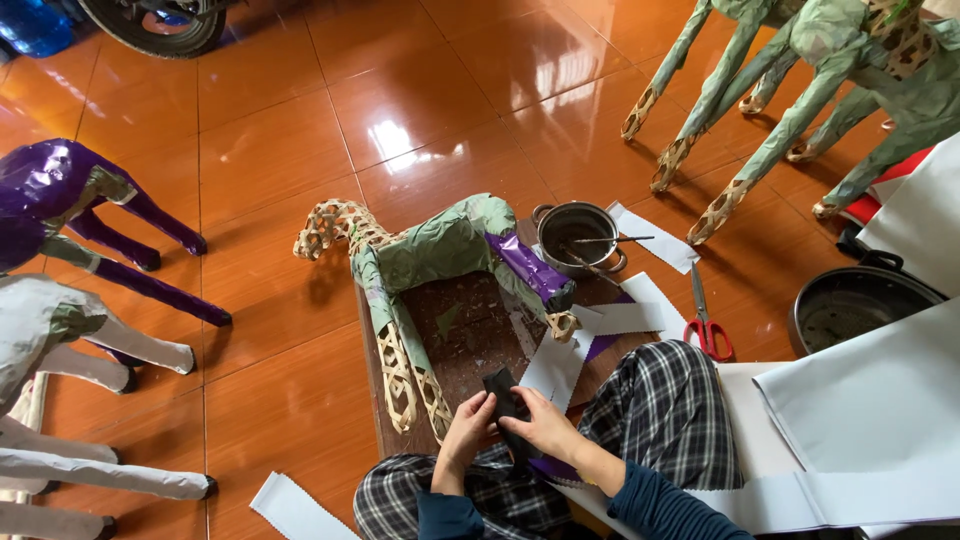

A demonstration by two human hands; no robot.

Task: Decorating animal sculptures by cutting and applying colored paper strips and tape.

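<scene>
- At my far left stand a purple-wrapped animal figure (60, 200) and a white paper-covered one (60, 330) on the glossy orange tiles.
- My left hand (466, 428) curls its fingers around the left edge of a small black folded piece (503, 398), which sits over the near edge of the dark wooden board (460, 330).
- On that board lies a woven bamboo animal frame partly wrapped in green paper (430, 255).
- My right hand (545, 425) pinches the black piece's right side, fingers pressed together.
- Farther right: a small metal pot with a brush (578, 235), then red-handled scissors (706, 325).
</scene>
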